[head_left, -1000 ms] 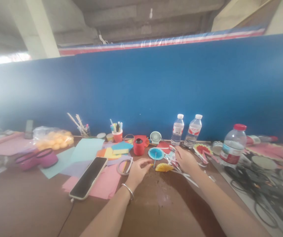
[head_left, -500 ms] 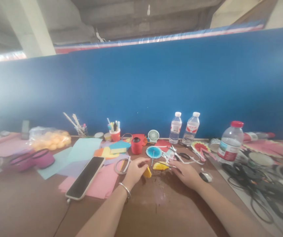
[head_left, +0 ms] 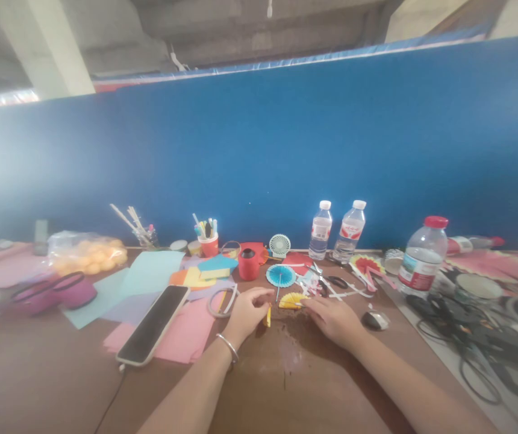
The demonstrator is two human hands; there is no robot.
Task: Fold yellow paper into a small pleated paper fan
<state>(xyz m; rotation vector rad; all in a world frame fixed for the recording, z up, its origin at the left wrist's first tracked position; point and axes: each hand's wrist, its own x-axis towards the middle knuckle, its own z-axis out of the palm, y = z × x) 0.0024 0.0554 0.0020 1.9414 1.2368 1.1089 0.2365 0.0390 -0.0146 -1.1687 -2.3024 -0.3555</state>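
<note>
My left hand [head_left: 250, 310] is closed, with a small piece of folded yellow paper [head_left: 267, 317] hanging from its fingertips. Just right of it, a pleated yellow paper fan [head_left: 291, 300] lies spread on the table. The fingers of my right hand [head_left: 333, 316] are pinched together at the fan's right edge. Something small and pale shows at those fingertips, too blurred to name. Behind the yellow fan lies a round blue pleated paper rosette [head_left: 280, 275] on a thin stick.
Coloured paper sheets [head_left: 187, 334] and a phone [head_left: 153, 325] lie left. Behind stand a red pot [head_left: 249, 265], a small white fan [head_left: 279, 245] and water bottles [head_left: 320, 232]. White paper strips, scissors [head_left: 337, 281], a mouse [head_left: 375, 320] and black cables [head_left: 462, 337] lie right.
My right hand has moved left to the yellow fan's edge. The yellow paper in my left hand has turned and now looks narrower. The view has shifted slightly.
</note>
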